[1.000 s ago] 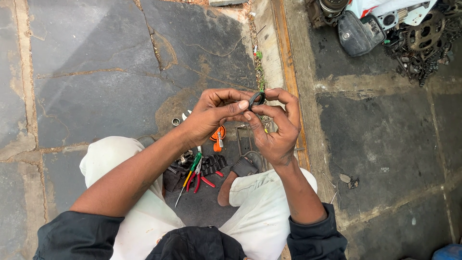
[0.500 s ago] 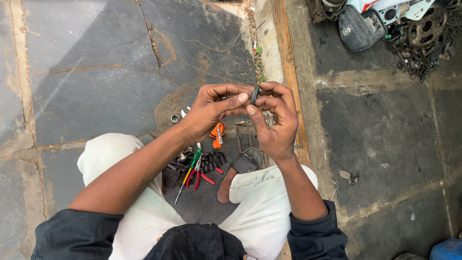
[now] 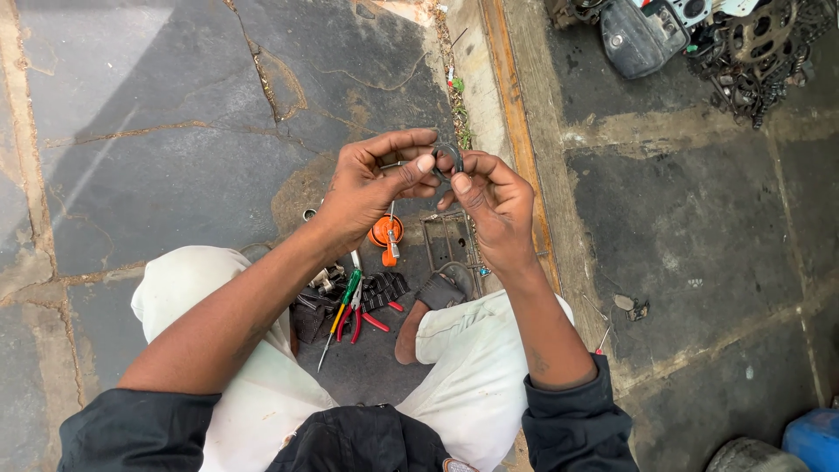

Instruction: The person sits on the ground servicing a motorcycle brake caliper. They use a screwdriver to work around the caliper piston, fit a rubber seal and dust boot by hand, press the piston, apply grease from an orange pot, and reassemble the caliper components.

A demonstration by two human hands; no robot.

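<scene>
A small dark ring-shaped part (image 3: 449, 157) is pinched between the fingertips of both hands, held up above the ground in front of me. My left hand (image 3: 371, 188) grips it from the left with thumb and forefinger. My right hand (image 3: 494, 205) holds it from the right. Below the hands, on the stone floor between my knees, lie red-handled pliers (image 3: 363, 315), a green-and-yellow screwdriver (image 3: 343, 306) and an orange round piece (image 3: 385, 232).
I squat in white trousers and dark sleeves on cracked stone paving. A small metal grate (image 3: 450, 240) lies by my sandalled foot (image 3: 428, 301). A motorcycle seat (image 3: 638, 35) and chain with sprocket (image 3: 760, 44) lie at the top right. A blue container (image 3: 813, 437) sits at the bottom right.
Both hands have stayed together on the small part, turning it slightly between the fingertips; the view has shifted a little. The tools on the floor have not moved.
</scene>
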